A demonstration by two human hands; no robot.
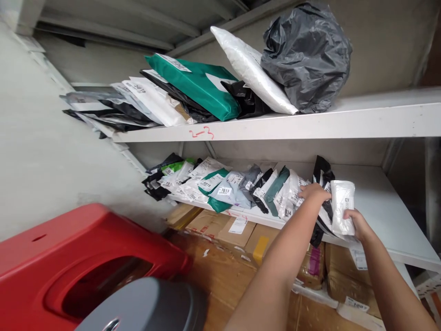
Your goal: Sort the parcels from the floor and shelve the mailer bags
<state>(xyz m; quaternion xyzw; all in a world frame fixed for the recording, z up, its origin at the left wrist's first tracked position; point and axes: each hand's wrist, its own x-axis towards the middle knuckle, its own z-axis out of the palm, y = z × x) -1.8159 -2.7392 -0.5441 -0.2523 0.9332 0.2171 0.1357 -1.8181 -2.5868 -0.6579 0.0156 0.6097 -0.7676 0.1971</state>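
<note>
My right hand (pixel 359 224) grips the lower right edge of a white mailer parcel (pixel 342 197), held upright at the end of the row on the lower shelf (pixel 382 207). To its left, my left hand (pixel 314 192) reaches in among the packed mailers, thumb and fingers spread apart. Its fingers touch a white labelled mailer (pixel 295 188), and its thumb points toward a black mailer (pixel 323 172). Farther left, a dark green mailer (pixel 277 189), a grey mailer (pixel 234 193) labelled 7013 and several others lean in a row.
The upper shelf (pixel 275 128), marked 2-3, carries a black bagged bundle (pixel 310 55), a green parcel (pixel 196 85) and several mailers. Below stand cardboard boxes (pixel 206 225). A red plastic object (pixel 103 243) and a grey lidded bin (pixel 144 303) occupy the lower left.
</note>
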